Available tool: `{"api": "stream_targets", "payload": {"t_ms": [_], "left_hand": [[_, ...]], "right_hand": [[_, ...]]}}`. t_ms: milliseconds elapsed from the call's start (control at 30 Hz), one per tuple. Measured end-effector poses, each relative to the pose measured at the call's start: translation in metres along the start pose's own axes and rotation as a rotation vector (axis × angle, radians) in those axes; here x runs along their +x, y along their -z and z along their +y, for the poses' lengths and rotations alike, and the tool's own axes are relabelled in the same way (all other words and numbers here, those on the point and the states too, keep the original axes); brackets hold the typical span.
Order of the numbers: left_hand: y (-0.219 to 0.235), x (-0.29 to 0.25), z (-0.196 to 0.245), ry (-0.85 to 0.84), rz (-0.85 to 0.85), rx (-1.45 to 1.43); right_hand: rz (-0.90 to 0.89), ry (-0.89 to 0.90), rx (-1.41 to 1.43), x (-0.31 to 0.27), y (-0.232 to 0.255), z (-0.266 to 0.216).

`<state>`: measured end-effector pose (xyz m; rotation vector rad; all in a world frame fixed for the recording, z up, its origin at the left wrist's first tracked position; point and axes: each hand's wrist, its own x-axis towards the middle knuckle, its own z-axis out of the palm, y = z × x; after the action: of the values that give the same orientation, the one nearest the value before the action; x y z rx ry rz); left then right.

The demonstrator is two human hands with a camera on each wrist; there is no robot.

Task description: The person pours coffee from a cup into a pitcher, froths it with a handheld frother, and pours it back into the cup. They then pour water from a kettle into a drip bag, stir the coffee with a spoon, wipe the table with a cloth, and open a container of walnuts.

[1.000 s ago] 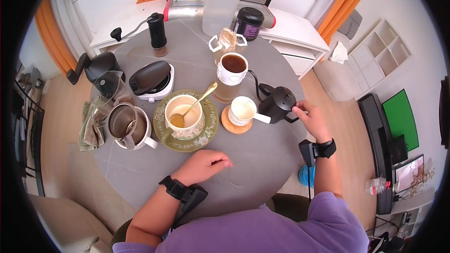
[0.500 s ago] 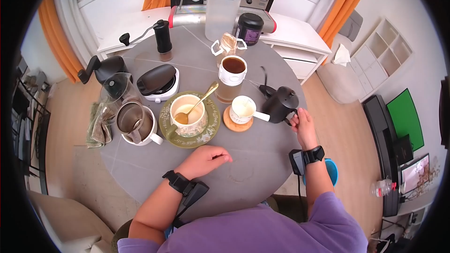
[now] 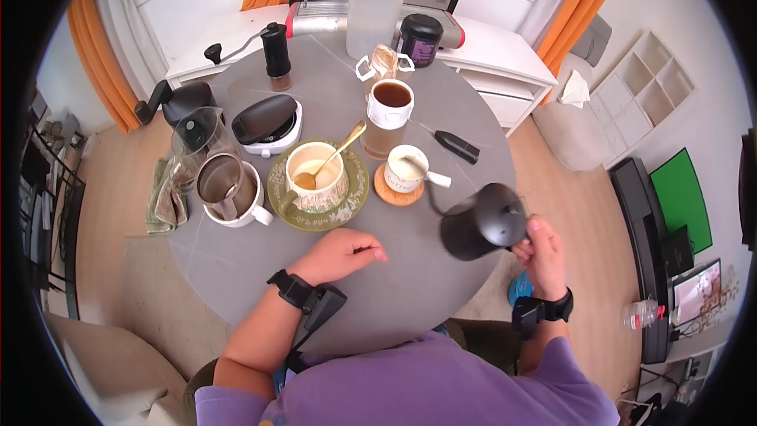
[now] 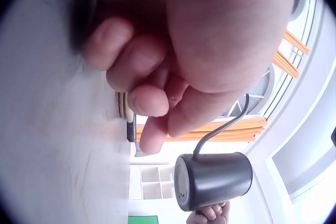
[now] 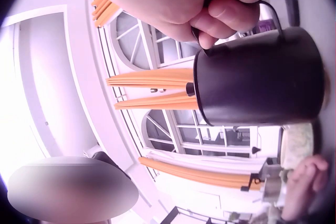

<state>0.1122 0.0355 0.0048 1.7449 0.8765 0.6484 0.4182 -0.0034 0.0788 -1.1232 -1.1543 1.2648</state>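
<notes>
My right hand (image 3: 544, 251) grips the handle of a black gooseneck kettle (image 3: 477, 225). The kettle is lifted, and its underside shows in the left wrist view, where the kettle body (image 4: 220, 179) appears with the spout curving up. In the head view the spout points toward a small white cup with a handle (image 3: 406, 172), which stands on a round wooden coaster (image 3: 398, 193). My left hand (image 3: 339, 256) rests near the table's front edge with loosely curled fingers and holds nothing. In front of it, a patterned cup (image 3: 317, 189) with a gold spoon sits on a green saucer (image 3: 288, 217).
A glass of dark coffee (image 3: 390, 99) with a white sleeve stands behind the small cup. A black handheld frother (image 3: 456, 146) lies to its right. At left are a white mug (image 3: 256, 214) holding a metal strainer, a glass server, a scale (image 3: 276, 142) and grinders.
My right hand has lifted the kettle from the table and drawn it closer to me, uncovering the frother behind it. My left hand has stayed in nearly the same place.
</notes>
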Motion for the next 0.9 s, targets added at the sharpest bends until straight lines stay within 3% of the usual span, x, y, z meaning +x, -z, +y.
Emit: {"api": "stream_targets", "payload": {"t_ms": [167,267,333,367,433,467,533,733,800,833,900], "left_hand": [[0.004,-0.028,0.031,-0.008,-0.142,0.041],[-0.006,-0.050,0.040,0.010,-0.166,0.048],[-0.014,-0.062,0.040,-0.186,0.098,0.071],[-0.016,-0.066,0.039,-0.179,0.106,0.076],[-0.019,-0.073,0.036,-0.104,0.394,0.118],[-0.020,-0.074,0.036,-0.101,0.402,0.121],[-0.021,-0.071,0.037,-0.091,0.637,0.084],[-0.020,-0.046,0.038,-0.208,0.606,0.138],[-0.020,-0.040,0.035,-0.199,0.588,0.233],[-0.021,-0.037,0.033,-0.163,0.554,0.199],[-0.022,-0.032,0.030,-0.127,0.523,0.165]], "right_hand": [[-0.150,-0.176,-0.171,-0.003,-0.037,0.025],[-0.272,-0.118,-0.179,0.006,-0.059,0.045],[-0.322,-0.114,-0.173,0.011,-0.066,0.058],[-0.371,-0.121,-0.162,0.015,-0.068,0.064],[-0.431,-0.130,-0.149,0.019,-0.075,0.070],[-0.422,-0.137,-0.150,0.020,-0.080,0.071],[-0.415,-0.142,-0.152,0.024,-0.085,0.072],[-0.502,-0.140,-0.163,0.040,-0.084,0.077],[-0.362,0.247,-0.586,0.040,-0.090,0.064],[-0.363,0.250,-0.586,0.042,-0.092,0.057],[-0.200,0.766,-0.826,0.045,-0.096,0.041]]}}
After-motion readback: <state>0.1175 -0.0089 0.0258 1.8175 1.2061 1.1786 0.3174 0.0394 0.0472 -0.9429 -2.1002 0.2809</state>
